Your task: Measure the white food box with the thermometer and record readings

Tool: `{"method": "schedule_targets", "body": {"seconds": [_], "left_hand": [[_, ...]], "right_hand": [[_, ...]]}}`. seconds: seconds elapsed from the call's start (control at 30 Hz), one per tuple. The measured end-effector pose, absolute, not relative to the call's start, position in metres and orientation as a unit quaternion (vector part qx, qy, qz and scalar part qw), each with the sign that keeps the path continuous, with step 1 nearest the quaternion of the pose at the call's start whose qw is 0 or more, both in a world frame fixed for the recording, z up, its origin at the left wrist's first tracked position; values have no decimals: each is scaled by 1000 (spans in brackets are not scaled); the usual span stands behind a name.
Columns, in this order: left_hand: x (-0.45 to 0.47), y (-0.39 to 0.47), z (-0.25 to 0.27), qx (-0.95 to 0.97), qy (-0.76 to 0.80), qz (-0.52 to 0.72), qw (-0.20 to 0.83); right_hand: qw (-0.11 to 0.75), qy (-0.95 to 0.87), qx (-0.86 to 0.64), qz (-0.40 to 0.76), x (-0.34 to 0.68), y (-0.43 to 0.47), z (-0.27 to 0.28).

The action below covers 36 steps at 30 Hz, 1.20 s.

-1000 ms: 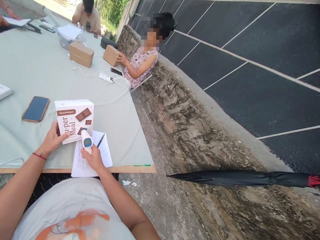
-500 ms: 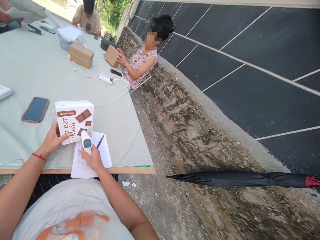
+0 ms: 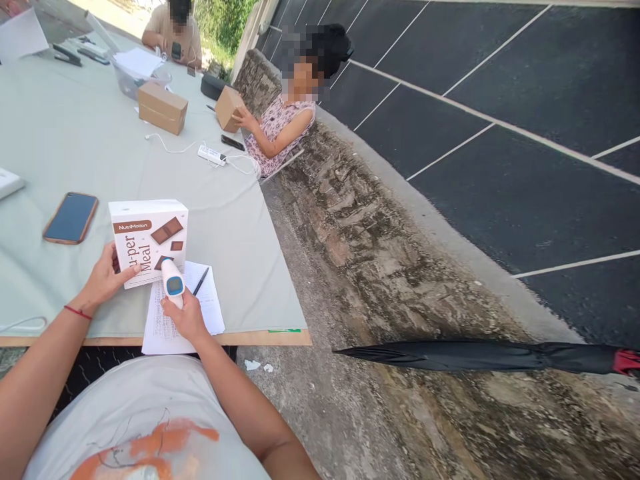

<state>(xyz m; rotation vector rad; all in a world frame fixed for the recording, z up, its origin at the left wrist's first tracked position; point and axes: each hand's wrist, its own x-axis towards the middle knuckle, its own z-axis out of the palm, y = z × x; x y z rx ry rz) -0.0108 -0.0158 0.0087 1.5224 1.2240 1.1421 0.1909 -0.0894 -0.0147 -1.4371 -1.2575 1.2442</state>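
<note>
My left hand grips the lower left side of a white box with brown bar pictures and "NutriMotion" on its front. The box stands upright, tilted slightly, over the table. In my right hand is a white and blue infrared thermometer, its fingers wrapped round the handle. The thermometer's tip is at the box's lower right front; whether it touches cannot be made out. Under my right hand lie printed sheets of paper, with a black pen on top.
A smartphone lies left on the cloth-covered table. Farther back are a brown carton, a white power strip with cables and a plastic bin of papers. A seated person holds another carton. A folded black umbrella is at right.
My hands, the box and the thermometer stay nearly still. The seated person's carton has turned and shifted slightly right. At the far left, a person's paper sheet has moved.
</note>
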Motion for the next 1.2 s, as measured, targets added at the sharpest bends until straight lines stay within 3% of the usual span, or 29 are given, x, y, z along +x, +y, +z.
{"method": "schedule_targets", "body": {"seconds": [1.2], "left_hand": [[-11,-18,13,621,523,421,405]], "right_hand": [[387,-517,-585,490,192,-87,-10]]}}
